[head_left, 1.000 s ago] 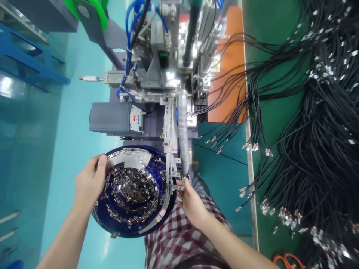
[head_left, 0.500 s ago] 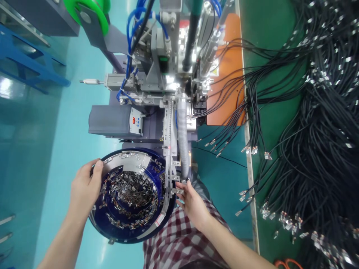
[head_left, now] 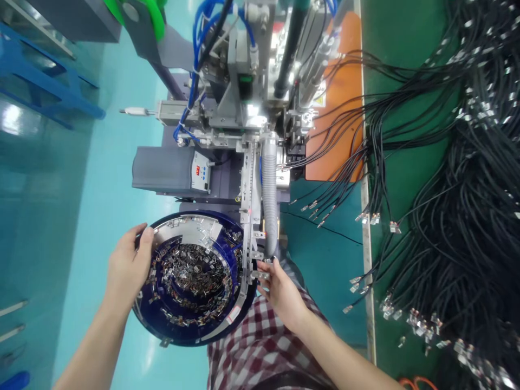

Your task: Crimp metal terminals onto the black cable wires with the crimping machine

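Observation:
A round dark blue vibratory feeder bowl (head_left: 152,319) holds many small metal terminals (head_left: 195,271), heaped in the middle and strung along its ledges. My left hand (head_left: 130,265) is closed over the bowl's left rim, the thumb inside and the fingers outside. At the opposite side my right hand (head_left: 284,295) has its fingers curled around a small metal bracket (head_left: 260,275) on the bowl's edge. Its thumb lies near the lower end of a grey corrugated hose (head_left: 269,200). A straight metal feed track (head_left: 246,206) runs from the bowl up to the machine.
A grey control box (head_left: 170,169) with a red display stands above the bowl. Beyond it is the machine head with blue air tubes (head_left: 197,43). Right are an orange plate (head_left: 337,146) and a green table (head_left: 390,32) with heaped black cables (head_left: 479,216). Orange-handled scissors (head_left: 418,382) lie at the bottom.
The whole view has shifted slightly, so the machine and bowl appear a little further right and higher. Both hands keep their places at the bowl.

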`<control>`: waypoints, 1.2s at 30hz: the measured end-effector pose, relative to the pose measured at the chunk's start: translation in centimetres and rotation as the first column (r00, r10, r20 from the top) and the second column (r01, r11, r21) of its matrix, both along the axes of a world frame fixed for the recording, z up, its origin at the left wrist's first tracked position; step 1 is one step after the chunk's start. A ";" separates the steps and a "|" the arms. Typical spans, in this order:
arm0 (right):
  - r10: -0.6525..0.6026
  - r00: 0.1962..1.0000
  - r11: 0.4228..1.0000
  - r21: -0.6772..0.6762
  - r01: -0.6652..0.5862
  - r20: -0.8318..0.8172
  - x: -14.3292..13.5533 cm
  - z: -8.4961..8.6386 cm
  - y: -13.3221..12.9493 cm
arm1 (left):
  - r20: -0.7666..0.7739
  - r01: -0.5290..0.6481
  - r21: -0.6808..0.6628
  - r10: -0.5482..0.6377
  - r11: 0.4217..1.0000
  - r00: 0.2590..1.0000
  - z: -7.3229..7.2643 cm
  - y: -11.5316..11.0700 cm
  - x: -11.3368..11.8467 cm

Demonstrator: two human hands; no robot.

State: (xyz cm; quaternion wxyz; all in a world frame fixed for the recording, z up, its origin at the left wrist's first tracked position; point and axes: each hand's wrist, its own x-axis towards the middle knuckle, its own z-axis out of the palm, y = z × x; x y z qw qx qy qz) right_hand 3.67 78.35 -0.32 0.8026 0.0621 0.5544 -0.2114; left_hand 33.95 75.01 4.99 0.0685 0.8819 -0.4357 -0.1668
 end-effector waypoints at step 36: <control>-0.012 1.000 1.000 0.002 0.012 -0.015 0.0 0.1 0.1 | -0.024 -0.031 -0.044 0.030 0.999 0.999 -0.2 0.2 -0.4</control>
